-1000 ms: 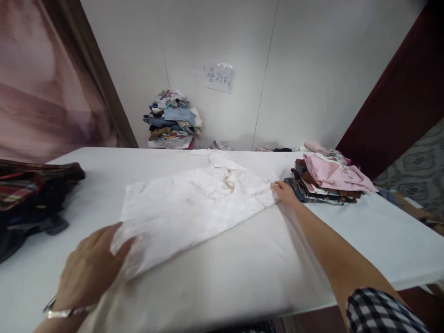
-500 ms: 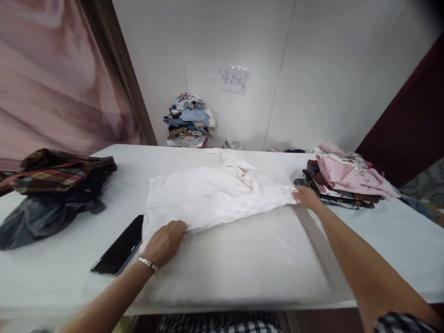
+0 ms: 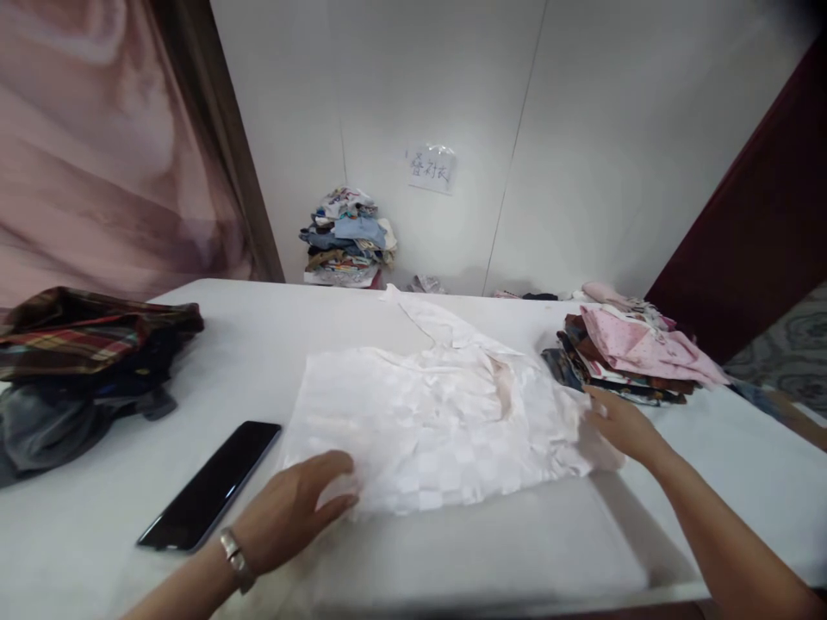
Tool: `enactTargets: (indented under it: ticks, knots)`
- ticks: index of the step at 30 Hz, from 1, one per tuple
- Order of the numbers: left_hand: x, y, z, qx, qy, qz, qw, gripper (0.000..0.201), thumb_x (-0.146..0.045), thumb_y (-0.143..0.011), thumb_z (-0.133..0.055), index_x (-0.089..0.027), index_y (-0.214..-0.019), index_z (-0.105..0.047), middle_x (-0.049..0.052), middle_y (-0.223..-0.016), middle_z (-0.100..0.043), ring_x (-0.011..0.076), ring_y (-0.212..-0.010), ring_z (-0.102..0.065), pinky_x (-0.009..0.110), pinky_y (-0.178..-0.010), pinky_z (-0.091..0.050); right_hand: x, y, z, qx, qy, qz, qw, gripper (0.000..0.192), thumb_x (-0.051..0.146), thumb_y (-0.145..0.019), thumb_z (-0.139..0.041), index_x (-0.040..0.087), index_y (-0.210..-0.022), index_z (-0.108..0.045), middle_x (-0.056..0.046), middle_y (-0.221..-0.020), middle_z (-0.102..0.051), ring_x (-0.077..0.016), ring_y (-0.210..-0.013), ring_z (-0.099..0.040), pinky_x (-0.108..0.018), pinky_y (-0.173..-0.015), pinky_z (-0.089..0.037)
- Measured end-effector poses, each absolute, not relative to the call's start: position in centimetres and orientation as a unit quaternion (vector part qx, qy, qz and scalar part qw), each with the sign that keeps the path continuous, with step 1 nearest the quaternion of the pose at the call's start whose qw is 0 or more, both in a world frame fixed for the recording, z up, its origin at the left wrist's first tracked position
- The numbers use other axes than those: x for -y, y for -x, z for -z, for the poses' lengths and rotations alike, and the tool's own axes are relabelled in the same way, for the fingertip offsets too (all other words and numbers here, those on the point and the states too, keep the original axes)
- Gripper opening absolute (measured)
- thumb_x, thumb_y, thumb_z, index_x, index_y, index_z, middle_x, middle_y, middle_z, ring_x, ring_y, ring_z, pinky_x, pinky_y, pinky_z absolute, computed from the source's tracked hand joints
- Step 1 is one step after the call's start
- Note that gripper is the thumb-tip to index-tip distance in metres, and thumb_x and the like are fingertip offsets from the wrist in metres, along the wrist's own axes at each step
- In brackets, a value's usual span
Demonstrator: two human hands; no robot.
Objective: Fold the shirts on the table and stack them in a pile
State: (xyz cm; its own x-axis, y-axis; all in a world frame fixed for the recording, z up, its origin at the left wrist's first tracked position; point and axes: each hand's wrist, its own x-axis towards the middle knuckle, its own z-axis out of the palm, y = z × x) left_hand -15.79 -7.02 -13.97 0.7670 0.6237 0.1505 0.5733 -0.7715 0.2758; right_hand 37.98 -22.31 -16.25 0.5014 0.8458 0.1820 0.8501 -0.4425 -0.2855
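Observation:
A white checked garment (image 3: 439, 413) lies spread flat on the white table (image 3: 452, 551), its collar pointing to the far side. My left hand (image 3: 290, 512) rests on the garment's near left corner, fingers flat and together. At the right edge of the cloth is my right hand (image 3: 620, 424), its fingers on the fabric; whether it pinches the edge I cannot make out. A bracelet shows on my left wrist.
A black phone (image 3: 210, 486) lies left of the garment. Dark and plaid clothes (image 3: 77, 362) are heaped at the far left. A folded stack topped with pink cloth (image 3: 630, 349) sits right. More clothes (image 3: 345, 237) are piled by the wall under a paper note (image 3: 431, 168).
The garment has been drawn toward me and spread wider and flatter. Both hands moved nearer with it; my right hand shifted from the far right tip to the near right edge.

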Motion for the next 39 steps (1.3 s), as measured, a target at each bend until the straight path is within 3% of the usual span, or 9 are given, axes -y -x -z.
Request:
enactTargets:
  ticks: [3, 10, 13, 16, 22, 29, 32, 36, 39]
  knots:
    - [2.0, 15.1, 13.1, -0.419, -0.895, -0.115, 0.104, 0.039, -0.048, -0.087, -0.043, -0.023, -0.111, -0.06, 0.005, -0.114, -0.067, 0.0201, -0.096, -0.065, 0.031, -0.082, -0.051, 16.2, -36.6, 13.8, 0.55, 0.806, 0.03, 0.216, 0.045, 0.038, -0.083, -0.047, 0.019, -0.121, -0.06, -0.01, -0.127, -0.06, -0.0253, -0.117, -0.056, -0.037, -0.098, -0.042]
    - [-10.8, 11.9, 14.5, -0.576, -0.817, -0.031, 0.024, 0.059, -0.045, -0.087, -0.037, -0.012, -0.136, -0.043, 0.017, -0.147, -0.037, 0.0323, -0.134, -0.035, 0.047, -0.102, -0.037, 0.5, -34.1, 13.0, 0.521, 0.84, -0.044, 0.144, 0.043, 0.038, -0.087, -0.051, 0.011, -0.119, -0.061, -0.016, -0.126, -0.06, -0.0267, -0.119, -0.054, -0.035, -0.099, -0.039]
    - [-13.3, 10.8, 15.2, -0.606, -0.795, -0.005, 0.013, 0.061, -0.048, -0.085, -0.038, -0.012, -0.134, -0.045, 0.021, -0.141, -0.044, 0.0359, -0.127, -0.042, 0.049, -0.093, -0.041, -3.3, -33.7, 14.9, 0.501, 0.854, -0.07, 0.126, 0.055, 0.045, -0.078, -0.063, 0.011, -0.121, -0.059, -0.019, -0.124, -0.06, -0.0307, -0.114, -0.056, -0.038, -0.093, -0.043]
    - [-14.8, 9.8, 15.3, -0.592, -0.805, 0.024, -0.008, 0.044, -0.04, -0.087, -0.036, -0.015, -0.112, -0.061, 0.017, -0.121, -0.061, 0.0312, -0.111, -0.055, 0.042, -0.085, -0.044, -5.0, -34.0, 16.4, 0.485, 0.862, -0.079, 0.121, 0.042, 0.038, -0.073, -0.068, 0.016, -0.108, -0.065, -0.015, -0.115, -0.065, -0.0284, -0.109, -0.059, -0.034, -0.089, -0.044]
    - [-18.6, 6.5, 14.6, -0.575, -0.818, 0.019, -0.017, 0.035, -0.028, -0.088, -0.035, -0.015, -0.105, -0.063, 0.016, -0.117, -0.064, 0.0279, -0.11, -0.056, 0.04, -0.089, -0.04, -3.8, -38.4, 16.0, 0.375, 0.913, -0.009, 0.162, 0.034, 0.03, -0.089, -0.044, 0.012, -0.112, -0.061, -0.021, -0.113, -0.063, -0.0299, -0.113, -0.055, -0.039, -0.091, -0.042]
    - [-19.7, 3.6, 14.6, -0.587, -0.81, 0.001, 0.008, 0.044, -0.036, -0.086, -0.041, -0.015, -0.121, -0.058, 0.018, -0.127, -0.057, 0.0337, -0.113, -0.054, 0.047, -0.091, -0.042, -0.9, -41.3, 16.6, 0.37, 0.892, -0.035, 0.257, 0.04, 0.036, -0.081, -0.056, 0.012, -0.112, -0.063, -0.014, -0.104, -0.068, -0.0239, -0.095, -0.063, -0.032, -0.083, -0.047]
    - [-17.5, 4.7, 13.8, -0.547, -0.837, -0.036, 0.001, 0.049, -0.041, -0.089, -0.037, -0.015, -0.127, -0.053, 0.015, -0.132, -0.055, 0.0314, -0.117, -0.052, 0.047, -0.098, -0.038, 1.8, -41.1, 16.0, 0.374, 0.871, -0.021, 0.317, 0.039, 0.035, -0.085, -0.049, 0.013, -0.114, -0.061, -0.009, -0.1, -0.069, -0.0194, -0.089, -0.064, -0.03, -0.08, -0.049]
    - [-10.8, 8.3, 13.3, -0.453, -0.885, -0.094, 0.057, 0.048, -0.05, -0.088, -0.035, -0.019, -0.111, -0.063, 0.008, -0.117, -0.065, 0.0248, -0.106, -0.059, 0.034, -0.093, -0.044, 9.3, -37.9, 14.8, 0.438, 0.792, -0.07, 0.42, 0.033, 0.041, -0.081, -0.051, 0.014, -0.093, -0.067, -0.005, -0.079, -0.069, -0.0165, -0.072, -0.063, -0.027, -0.07, -0.049]
    - [-5.8, 11.1, 14.7, -0.364, -0.922, -0.095, 0.09, 0.048, -0.054, -0.085, -0.037, -0.023, -0.107, -0.066, 0.005, -0.116, -0.067, 0.0248, -0.106, -0.059, 0.035, -0.092, -0.044, 15.2, -33.4, 15.2, 0.497, 0.75, -0.118, 0.419, 0.03, 0.042, -0.081, -0.053, 0.017, -0.086, -0.068, -0.003, -0.072, -0.067, -0.0165, -0.068, -0.061, -0.027, -0.067, -0.047]
